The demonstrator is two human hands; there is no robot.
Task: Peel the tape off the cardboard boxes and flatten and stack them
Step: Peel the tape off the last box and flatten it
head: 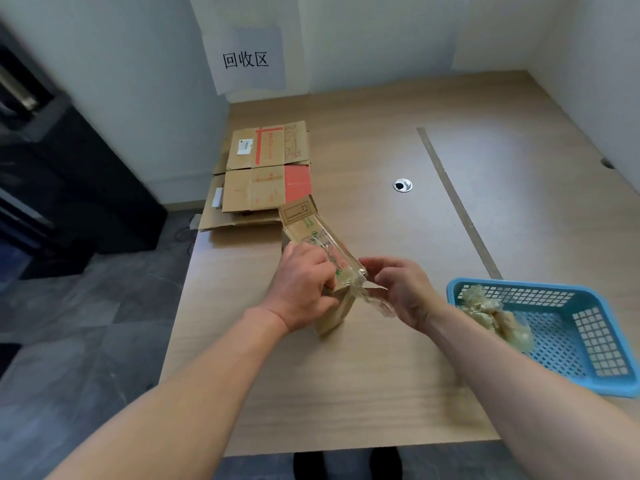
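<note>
While L hand point(304, 289) grips the cardboard box point(313, 230) nearer the left edge of the table point(346, 393), R hand point(403, 292) pinches clear tape point(373, 299) stretched from it.

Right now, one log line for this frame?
step: peeling; left hand holds small brown cardboard box; right hand pinches clear tape strip; flattened cardboard stack far left; blue plastic basket holds wadded tape

Position: above the near edge of the table point(346, 382)
Direction: forward and down, toward its far edge
Nearness: close
</note>
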